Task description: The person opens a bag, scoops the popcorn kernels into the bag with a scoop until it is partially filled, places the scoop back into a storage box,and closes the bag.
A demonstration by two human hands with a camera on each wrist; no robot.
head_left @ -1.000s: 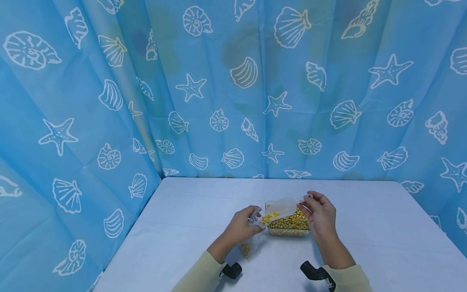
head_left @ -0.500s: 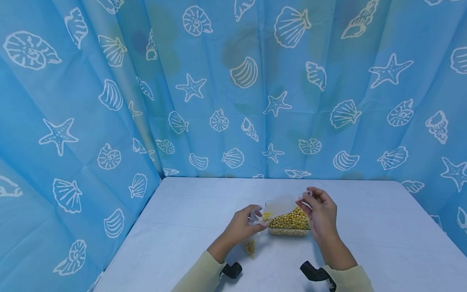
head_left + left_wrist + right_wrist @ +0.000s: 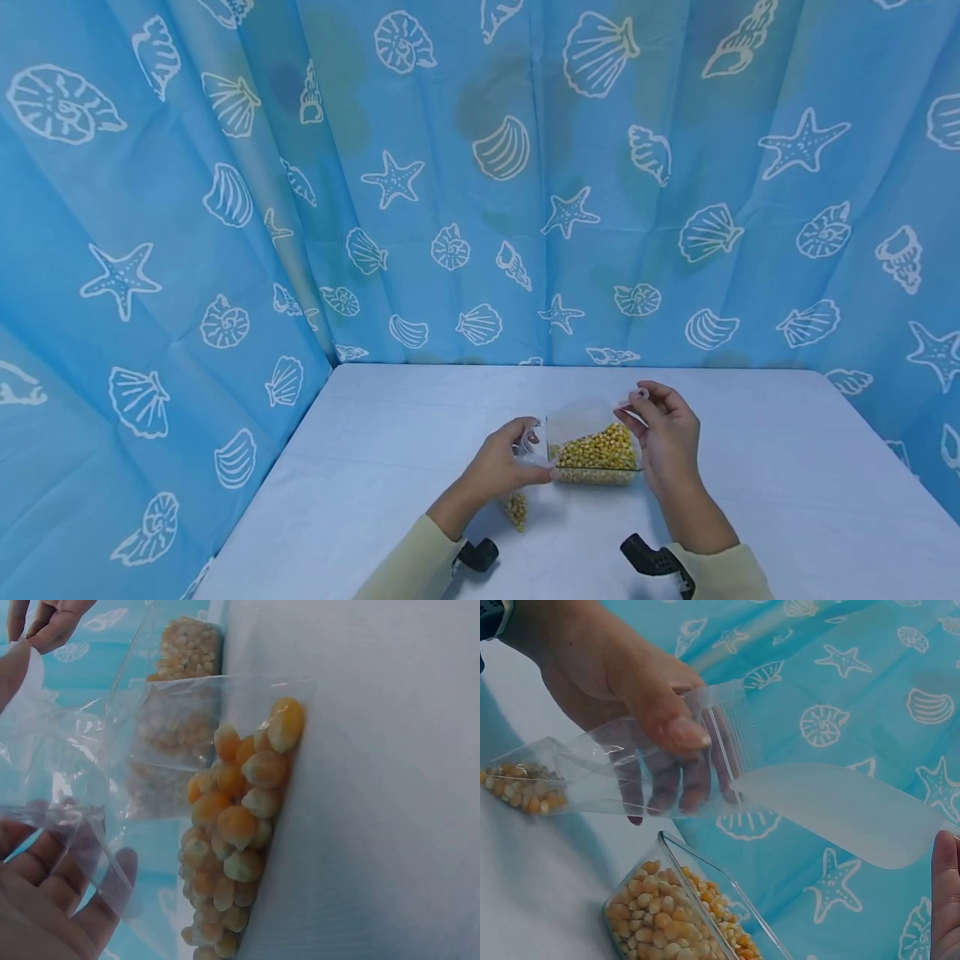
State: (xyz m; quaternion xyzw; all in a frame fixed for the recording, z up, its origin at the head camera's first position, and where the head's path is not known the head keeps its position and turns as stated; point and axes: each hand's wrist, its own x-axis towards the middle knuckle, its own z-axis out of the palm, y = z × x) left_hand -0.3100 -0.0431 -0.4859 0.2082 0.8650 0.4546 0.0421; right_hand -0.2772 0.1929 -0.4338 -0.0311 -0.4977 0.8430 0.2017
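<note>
My left hand (image 3: 501,460) holds a clear zip-top plastic bag (image 3: 592,769) near its mouth, thumb on the near side and fingers behind. Yellow corn kernels (image 3: 232,825) fill the bag's lower end, which hangs close over the table. In my right hand (image 3: 669,433) is the handle of a translucent white scoop (image 3: 847,814), pinched between thumb and fingers. The scoop's blade tilts down toward the left, its tip at the bag's mouth, and no kernels show on it. Below both hands stands a clear rectangular container (image 3: 596,477) heaped with corn kernels.
A white cloth covers the table (image 3: 405,433). Behind it and along the left hangs a blue curtain (image 3: 450,167) printed with shells and starfish. Black devices (image 3: 478,555) are strapped to both wrists.
The yellow kernels on the scoop have slid off into the bag, whose lower end looks fuller. My right hand has risen slightly, tilting the scoop more steeply.
</note>
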